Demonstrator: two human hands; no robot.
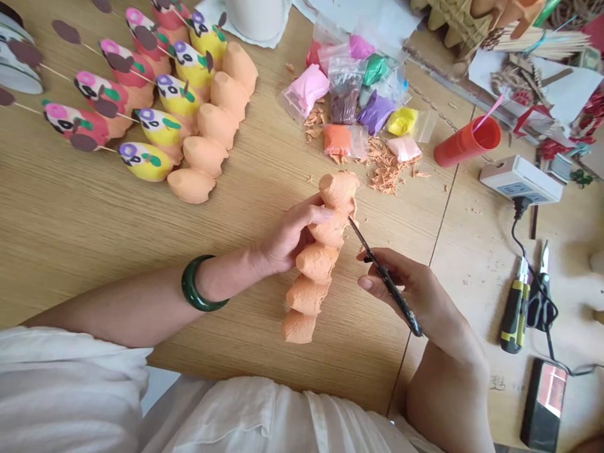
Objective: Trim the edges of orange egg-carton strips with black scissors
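Note:
An orange strip of egg-carton cups (317, 261) is gripped near its far end by my left hand (295, 233), the thumb lying across its side. My right hand (406, 286) holds dark-handled scissors (384, 274), their tip touching the strip's ragged right edge near the top cups. Whether the scissors' blades are parted is hard to make out. Orange trimmings (387, 167) lie beyond the strip on the wooden table (226, 236).
Plain orange cups (217, 126) and painted red and yellow rows stand at upper left. Clay packets (346, 94) lie beyond my hands. A red cup (467, 141), power strip (521, 179), utility knife (515, 308), other scissors (542, 296) and a black device (543, 406) are on the right.

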